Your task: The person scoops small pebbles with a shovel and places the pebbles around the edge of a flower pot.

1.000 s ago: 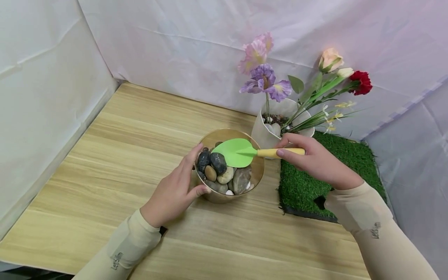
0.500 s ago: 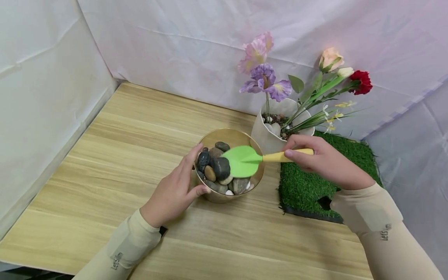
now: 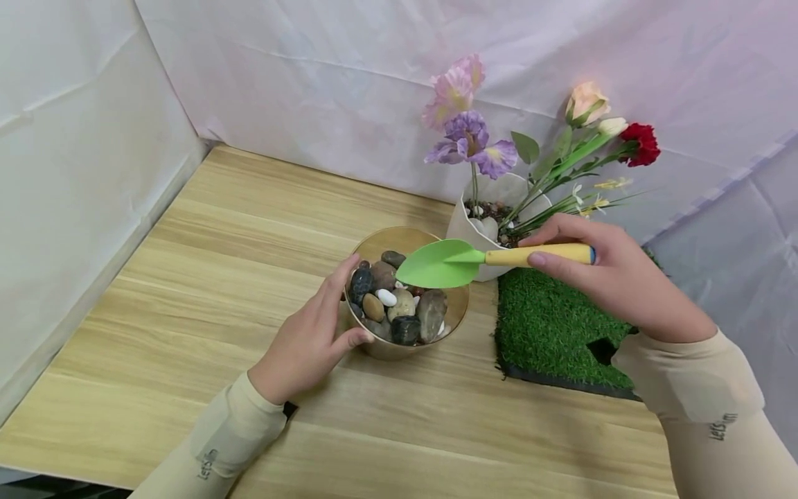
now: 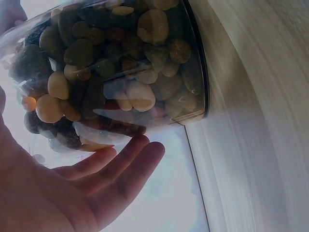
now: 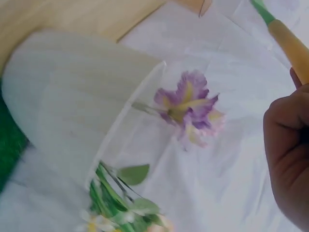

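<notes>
A gold-tinted clear tub (image 3: 460,305), full of stones (image 3: 402,303) in mixed colours and sizes, stands mid-table. My left hand (image 3: 307,341) rests along its left side, thumb at the near rim and fingers spread against the wall; in the left wrist view these fingers (image 4: 125,181) are fairly straight along the tub's side. My right hand (image 3: 623,277) grips the yellow handle of a small garden trowel (image 3: 445,264). Its green blade is over the tub, with no stone seen on it. The right wrist view catches only part of the trowel (image 5: 291,48) and hand (image 5: 289,154).
Behind the tub to the right stands a white pot (image 3: 467,235) of soil, pebbles and flowers (image 3: 470,142). A square of artificial turf (image 3: 555,333) lies under my right forearm. White cloth (image 3: 312,83) hangs behind the wooden table (image 3: 237,229).
The trowel has moved right and up from among the stones. A dark stone that lay by the blade is now at the tub's near side, and a white pebble shows. My left hand stays put.
</notes>
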The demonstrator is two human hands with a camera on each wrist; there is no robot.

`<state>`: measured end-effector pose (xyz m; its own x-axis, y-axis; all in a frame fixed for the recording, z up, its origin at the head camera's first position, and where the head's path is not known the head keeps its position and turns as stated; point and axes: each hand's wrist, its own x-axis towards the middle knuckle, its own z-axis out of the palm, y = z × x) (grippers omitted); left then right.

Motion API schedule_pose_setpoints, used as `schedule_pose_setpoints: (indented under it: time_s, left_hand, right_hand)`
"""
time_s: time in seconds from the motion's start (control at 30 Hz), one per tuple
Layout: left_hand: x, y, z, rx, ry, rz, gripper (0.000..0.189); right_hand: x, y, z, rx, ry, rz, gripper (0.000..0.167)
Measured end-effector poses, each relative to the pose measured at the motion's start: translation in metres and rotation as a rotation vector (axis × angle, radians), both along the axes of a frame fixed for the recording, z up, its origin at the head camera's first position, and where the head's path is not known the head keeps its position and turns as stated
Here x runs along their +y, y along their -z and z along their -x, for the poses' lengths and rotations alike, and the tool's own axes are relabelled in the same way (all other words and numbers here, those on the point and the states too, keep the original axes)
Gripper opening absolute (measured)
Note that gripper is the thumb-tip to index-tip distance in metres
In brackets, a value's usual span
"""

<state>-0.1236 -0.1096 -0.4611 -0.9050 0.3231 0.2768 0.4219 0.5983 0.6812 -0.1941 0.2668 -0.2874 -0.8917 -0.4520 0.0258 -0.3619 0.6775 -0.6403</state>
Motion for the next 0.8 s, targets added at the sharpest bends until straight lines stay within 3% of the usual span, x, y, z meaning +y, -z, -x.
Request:
schedule_pose_setpoints:
  time_s: [0.2,0.47,0.6,0.7,0.8]
  left_hand:
    - [0.0,0.0,0.0,-0.01,0.003,-0.003,0.102]
    - [0.0,0.0,0.001,0.004,0.007,-0.004,0.103]
    - [0.001,0.0,0.001,0.006,0.01,-0.003,0.103]
    - [0.001,0.0,0.001,0.007,0.009,0.001,0.103]
    - [0.001,0.0,0.002,0.006,0.012,-0.002,0.103]
  right_hand:
    - [-0.021,-0.003,-0.007,0.231,-0.065,-0.122,0.017]
    - [-0.074,0.017,-0.022,0.639,-0.247,-0.353,0.02]
    - [-0.093,0.017,-0.026,0.652,-0.215,-0.533,0.028]
    - [-0.108,0.014,-0.024,0.634,-0.182,-0.7,0.024]
    - [-0.121,0.015,-0.019,0.687,-0.176,-0.817,0.027]
